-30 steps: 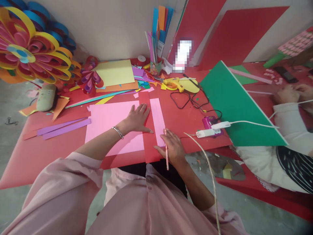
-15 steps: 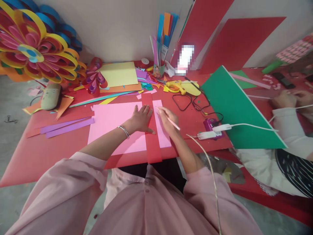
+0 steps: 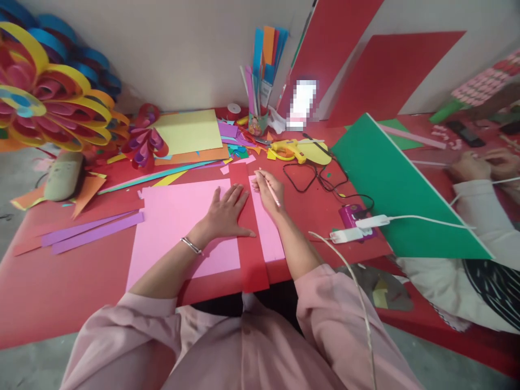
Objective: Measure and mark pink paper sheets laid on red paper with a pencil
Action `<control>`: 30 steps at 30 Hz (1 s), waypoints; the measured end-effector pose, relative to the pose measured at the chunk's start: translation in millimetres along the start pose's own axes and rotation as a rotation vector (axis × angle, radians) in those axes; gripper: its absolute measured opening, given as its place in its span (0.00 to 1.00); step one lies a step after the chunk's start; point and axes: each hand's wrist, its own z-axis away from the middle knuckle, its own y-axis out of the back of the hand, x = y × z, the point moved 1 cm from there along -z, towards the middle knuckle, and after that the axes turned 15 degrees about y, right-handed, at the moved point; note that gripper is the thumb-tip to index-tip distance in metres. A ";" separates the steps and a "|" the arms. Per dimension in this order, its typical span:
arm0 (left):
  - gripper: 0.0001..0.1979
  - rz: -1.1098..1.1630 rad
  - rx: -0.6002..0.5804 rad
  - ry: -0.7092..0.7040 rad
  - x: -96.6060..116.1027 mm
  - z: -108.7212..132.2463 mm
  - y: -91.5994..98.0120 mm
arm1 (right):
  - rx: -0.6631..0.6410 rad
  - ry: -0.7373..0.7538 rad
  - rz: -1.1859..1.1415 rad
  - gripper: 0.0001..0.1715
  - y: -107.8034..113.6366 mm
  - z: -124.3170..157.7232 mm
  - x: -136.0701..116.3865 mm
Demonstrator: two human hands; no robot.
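A pink paper sheet (image 3: 179,216) lies on the red table, with a red paper strip (image 3: 249,238) laid across it from back to front. My left hand (image 3: 225,214) is spread flat, its fingers reaching onto the strip and its palm over the pink sheet. In my right hand (image 3: 270,192) is a pencil (image 3: 273,189), pinched in a writing grip. That hand rests on the narrow pink part to the right of the strip, near its far edge. The pencil's tip is too small to make out.
Purple strips (image 3: 97,233) lie at left. Behind are a yellow sheet (image 3: 189,130), paper scraps, a yellow glue gun (image 3: 290,150) and a cup (image 3: 257,124) holding paper strips. At right stand white plugs (image 3: 351,234) with cables and a green board (image 3: 398,195); another person's hands (image 3: 473,165) are beyond it.
My right hand has moved slightly toward the far end of the strip's right edge, and the pencil is steeper. My left hand stays pressed on the strip. The whole view has shifted a little.
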 end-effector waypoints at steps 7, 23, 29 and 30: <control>0.70 0.019 -0.004 -0.018 -0.3 -2.5 0.5 | -0.163 0.234 0.250 0.26 1.9 -3.4 -10.2; 0.69 -0.059 -0.066 0.021 6.4 1.6 14.0 | -0.006 0.041 0.029 0.27 9.0 -14.6 6.9; 0.71 -0.057 -0.109 0.021 6.7 1.3 16.9 | -0.194 0.339 0.370 0.18 13.9 -14.1 2.5; 0.71 -0.053 -0.114 0.021 6.7 1.2 17.4 | -0.215 0.373 0.417 0.18 14.4 -13.9 1.9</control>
